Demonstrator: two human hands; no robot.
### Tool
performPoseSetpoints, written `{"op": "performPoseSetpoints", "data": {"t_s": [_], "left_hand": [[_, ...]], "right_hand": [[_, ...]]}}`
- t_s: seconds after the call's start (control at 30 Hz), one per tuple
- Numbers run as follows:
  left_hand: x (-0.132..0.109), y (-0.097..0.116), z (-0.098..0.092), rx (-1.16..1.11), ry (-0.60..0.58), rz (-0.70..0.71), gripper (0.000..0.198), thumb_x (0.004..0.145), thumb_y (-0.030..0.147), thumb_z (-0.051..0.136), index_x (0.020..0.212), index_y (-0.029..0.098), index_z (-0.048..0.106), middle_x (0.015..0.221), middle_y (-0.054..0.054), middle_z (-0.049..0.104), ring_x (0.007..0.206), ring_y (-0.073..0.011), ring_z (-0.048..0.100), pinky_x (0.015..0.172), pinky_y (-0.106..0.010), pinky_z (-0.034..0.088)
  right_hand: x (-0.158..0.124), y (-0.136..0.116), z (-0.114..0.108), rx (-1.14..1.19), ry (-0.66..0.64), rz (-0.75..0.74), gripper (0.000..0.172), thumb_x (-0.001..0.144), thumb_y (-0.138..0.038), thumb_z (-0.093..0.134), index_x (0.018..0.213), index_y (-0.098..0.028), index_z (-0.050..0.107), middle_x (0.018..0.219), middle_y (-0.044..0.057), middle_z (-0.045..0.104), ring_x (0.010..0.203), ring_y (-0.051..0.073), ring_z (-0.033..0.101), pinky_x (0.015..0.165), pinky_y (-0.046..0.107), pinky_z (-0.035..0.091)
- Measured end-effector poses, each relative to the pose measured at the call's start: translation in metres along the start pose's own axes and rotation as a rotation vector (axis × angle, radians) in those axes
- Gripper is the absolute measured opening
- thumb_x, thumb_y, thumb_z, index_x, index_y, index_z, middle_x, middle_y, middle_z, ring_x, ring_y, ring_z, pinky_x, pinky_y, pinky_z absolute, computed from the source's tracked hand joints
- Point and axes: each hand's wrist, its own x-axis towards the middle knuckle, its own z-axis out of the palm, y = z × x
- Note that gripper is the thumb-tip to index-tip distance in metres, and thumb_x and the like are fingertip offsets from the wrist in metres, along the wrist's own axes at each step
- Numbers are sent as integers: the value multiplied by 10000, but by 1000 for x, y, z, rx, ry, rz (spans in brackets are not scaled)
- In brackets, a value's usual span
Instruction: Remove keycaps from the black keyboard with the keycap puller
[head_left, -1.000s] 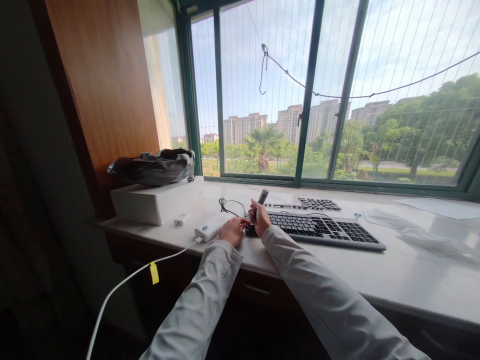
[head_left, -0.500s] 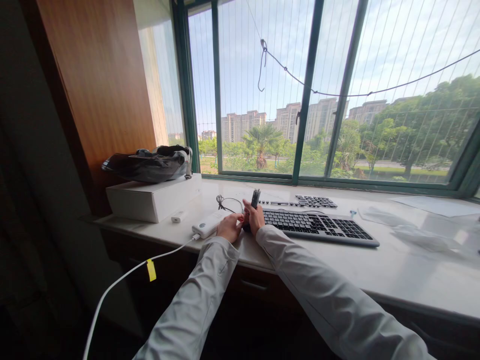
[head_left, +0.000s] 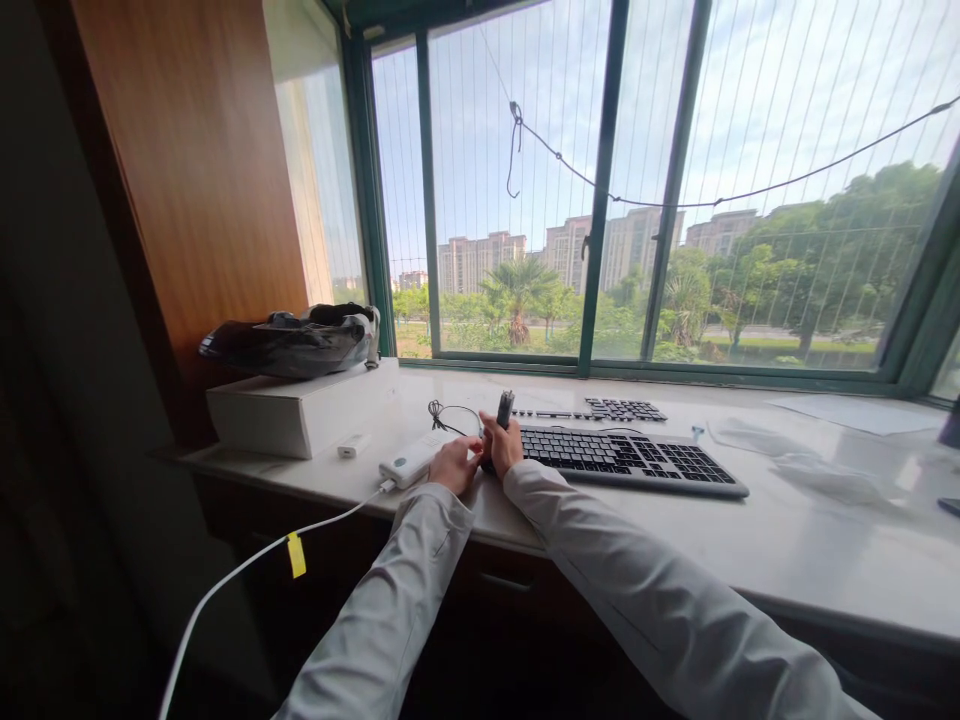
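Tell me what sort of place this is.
Probably a work spot by a window, perhaps in a home or office. A pale counter holding a keyboard runs below a wide green-framed window, which looks out on trees and large buildings.

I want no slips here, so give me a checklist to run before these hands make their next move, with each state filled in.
1. Right hand closed around the dark handheld object: ok, its top sticks up out of the grip.
2. Left hand grip confirmed: cannot tell, its fingertips are too small and partly hidden.
3. Keyboard resting on the counter: ok.
4. Separate keys away from both hands: ok, they lie behind the keyboard.
5. Elbow room beside the left hand: not ok, the white device sits right next to it.
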Motion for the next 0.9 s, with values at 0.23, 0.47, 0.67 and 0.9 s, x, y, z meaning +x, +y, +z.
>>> {"op": "performPoseSetpoints", "data": {"t_s": [0.23, 0.47, 0.67, 0.9], "left_hand": [[1, -3, 1, 3, -1, 6, 214, 827, 334, 563, 974, 252, 696, 1020, -19, 709, 974, -205, 631, 817, -269, 450], [3, -6, 3, -26, 10, 33, 211, 828, 326, 561, 960, 232, 697, 1000, -33, 712, 962, -207, 633, 825, -277, 454], [4, -7, 3, -34, 8, 29, 233, 832, 357, 556, 968, 229, 695, 996, -39, 711, 956, -207, 636, 828, -276, 459], [3, -5, 3, -30, 1, 5, 259, 835, 373, 543, 994, 241, 700, 993, -32, 713, 957, -208, 636, 823, -265, 455]], "right_hand": [[-1, 2, 2, 1, 4, -7, 407, 676, -460, 614, 482, -218, 350, 407, -62, 299, 388, 72, 268, 369, 238, 238], [-2, 0, 2, -26, -30, -17, 398, 662, -433, 617, 456, -214, 357, 403, -55, 296, 396, 71, 267, 370, 237, 236], [-5, -1, 2, -25, -34, -28, 391, 654, -427, 625, 463, -211, 362, 409, -51, 308, 405, 74, 276, 379, 238, 247], [-3, -1, 2, -12, -34, 16, 388, 667, -430, 623, 479, -212, 362, 423, -60, 291, 417, 72, 254, 385, 235, 243]]}}
